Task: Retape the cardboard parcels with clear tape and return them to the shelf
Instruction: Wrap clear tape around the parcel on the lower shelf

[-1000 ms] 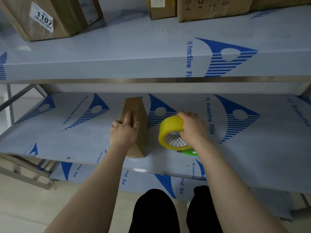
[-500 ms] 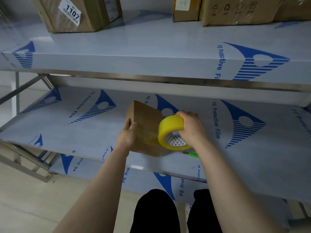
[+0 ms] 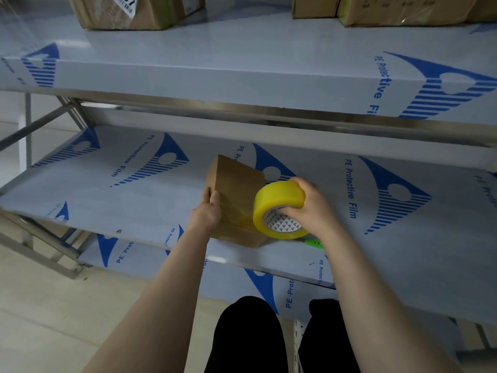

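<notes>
**Parcel tipped, tape roll against it**

Since a second ago the small cardboard parcel (image 3: 236, 189) has swung from standing end-on to tilting across the middle shelf (image 3: 129, 205). From my head camera, my left hand (image 3: 208, 210) grips its near left edge, fingers curled shut. My right hand (image 3: 309, 204) is closed around the yellow tape roll (image 3: 278, 208), pressed against the parcel's right side. A green object (image 3: 314, 243) lies beneath my right wrist. More boxes (image 3: 129, 12) sit on the upper shelf.

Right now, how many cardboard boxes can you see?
4: one parcel held on the middle shelf, three boxes on the top shelf, left, centre-right, far right. More may sit out of frame.
</notes>
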